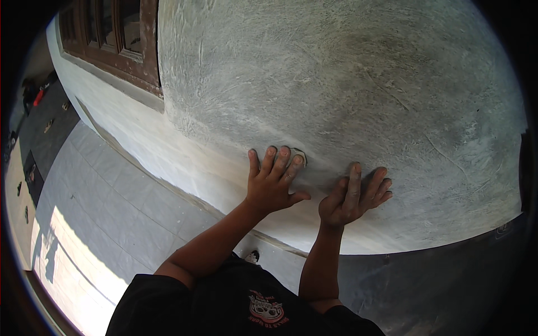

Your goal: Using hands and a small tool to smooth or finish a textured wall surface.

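Note:
A rough grey plastered wall (358,84) takes up most of the view. Against it lies my left hand (274,182), fingers spread and stretched upward. A small pale piece with a dark curved edge (301,155), perhaps folded sandpaper, shows beside its index fingertip; the fingers partly cover it. To the right, my right hand (353,197) is at the wall too, its dusty fingers stretched and apart, with nothing visible in it. Whether its palm touches the wall, I cannot tell. Below the hands, the wall's lower part looks paler and smoother.
A brown wooden window frame (147,50) is set into the wall at upper left. Grey floor tiles (117,185) run along the wall's foot, with a sunlit patch (84,263) at lower left. Several small items lie at far left. A shoe (253,256) shows below my left forearm.

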Demonstrator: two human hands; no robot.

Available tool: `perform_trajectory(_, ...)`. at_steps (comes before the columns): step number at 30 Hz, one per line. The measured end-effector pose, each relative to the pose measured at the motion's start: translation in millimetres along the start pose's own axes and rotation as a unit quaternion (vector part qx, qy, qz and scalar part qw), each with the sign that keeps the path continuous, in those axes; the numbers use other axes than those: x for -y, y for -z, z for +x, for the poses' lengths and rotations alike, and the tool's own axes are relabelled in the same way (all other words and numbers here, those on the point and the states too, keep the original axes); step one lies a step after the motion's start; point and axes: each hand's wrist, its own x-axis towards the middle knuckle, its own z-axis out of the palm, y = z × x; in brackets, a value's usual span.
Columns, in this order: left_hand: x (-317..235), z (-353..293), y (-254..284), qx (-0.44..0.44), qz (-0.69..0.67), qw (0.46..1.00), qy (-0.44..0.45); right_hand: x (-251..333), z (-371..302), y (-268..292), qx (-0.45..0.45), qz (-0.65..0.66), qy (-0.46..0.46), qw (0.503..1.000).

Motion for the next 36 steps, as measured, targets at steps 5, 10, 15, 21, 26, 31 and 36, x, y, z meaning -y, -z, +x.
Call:
perform_trajectory(5, -6.6, 35.9, 8.9, -0.017, -0.024, 0.999, 0.028, -3.3, -2.0, -1.6, -0.001, -0.011, 0.002, 1.0)
perform_trajectory(10, -1.1, 28.7, 5.4, -0.044, -0.042, 0.997, 0.049, -1.9, -1.5, -2.6, -0.003, -0.006, 0.005, 1.0)
perform_trajectory(15, -0.5, -17.0, -1.1, 0.008, -0.029, 0.999, 0.031, 1.5, 1.0, -1.4, -0.002, -0.003, 0.007, 1.0)
perform_trajectory(21, -5.6, 50.0, 11.7, -0.029, -0.041, 0.998, 0.042, -3.4, -1.7, -0.9, 0.005, -0.011, 0.004, 1.0)
perform_trajectory(26, 7.7, -35.0, -9.8, -0.001, -0.021, 0.999, 0.027, 2.5, 2.3, -2.6, -0.004, -0.002, 0.014, 1.0)
perform_trajectory(31, 2.6, 57.4, 17.3, -0.016, -0.033, 0.998, 0.053, -5.4, -2.2, -1.2, 0.001, -0.013, 0.01, 1.0)
perform_trajectory(36, 2.0, 19.9, -2.3, -0.045, -0.011, 0.998, 0.033, -1.6, 1.9, -1.7, -0.005, -0.015, 0.01, 1.0)
